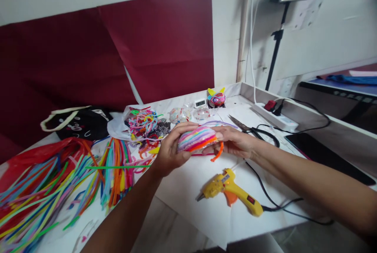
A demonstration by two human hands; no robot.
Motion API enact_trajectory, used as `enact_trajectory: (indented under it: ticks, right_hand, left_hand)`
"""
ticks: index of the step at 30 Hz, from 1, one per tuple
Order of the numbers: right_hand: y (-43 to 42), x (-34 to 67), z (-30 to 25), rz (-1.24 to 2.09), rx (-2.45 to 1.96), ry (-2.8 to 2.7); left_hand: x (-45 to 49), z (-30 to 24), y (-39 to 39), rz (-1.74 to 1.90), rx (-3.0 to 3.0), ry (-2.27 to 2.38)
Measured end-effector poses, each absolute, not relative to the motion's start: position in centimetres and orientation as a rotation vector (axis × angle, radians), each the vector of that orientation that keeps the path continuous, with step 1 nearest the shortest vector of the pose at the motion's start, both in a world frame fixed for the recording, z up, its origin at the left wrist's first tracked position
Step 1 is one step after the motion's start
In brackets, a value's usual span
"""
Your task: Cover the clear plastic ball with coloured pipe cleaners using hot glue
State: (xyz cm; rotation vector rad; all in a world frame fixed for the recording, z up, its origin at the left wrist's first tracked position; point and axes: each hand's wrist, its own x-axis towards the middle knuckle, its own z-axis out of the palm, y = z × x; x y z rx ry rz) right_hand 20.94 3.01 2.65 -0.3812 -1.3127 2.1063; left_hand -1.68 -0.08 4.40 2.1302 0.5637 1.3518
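Note:
Both hands hold a rounded shape wrapped in striped pipe cleaners (196,138) above the white table (188,190). My left hand (169,151) is closed round its left end. My right hand (235,141) pinches its right side, where an orange pipe cleaner tail (217,154) curls down loose. A yellow glue gun (232,192) lies on the table just below the hands, its black cord trailing right.
Loose pipe cleaners in many colours (53,190) spread over the left of the table beside a red bag. Scissors (244,126), a power strip (278,117), a finished wrapped figure (216,99), a small digital clock (200,103) and a black pouch (79,124) lie further back.

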Motion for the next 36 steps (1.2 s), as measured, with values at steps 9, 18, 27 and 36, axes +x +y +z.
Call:
enact_trajectory:
  ticks: [9,18,27,36]
  right_hand:
    - [3.1,21.7,2.2,1.982,-0.494,-1.34]
    - [3.6,21.6,1.1,1.995,-0.58,-1.242]
    - [3.7,21.6,1.1,2.005,-0.591,-1.215]
    - [3.6,21.9,1.0,2.002,-0.649,-1.156]
  left_hand:
    - [-1.6,2.9,1.0,1.265,1.803,0.548]
    - [-1.6,2.1,1.4,1.177,1.637,0.538]
    - [-1.8,2.3,1.3,1.131,1.549,0.475]
    - [-2.0,2.3,1.3,1.153,1.615,0.493]
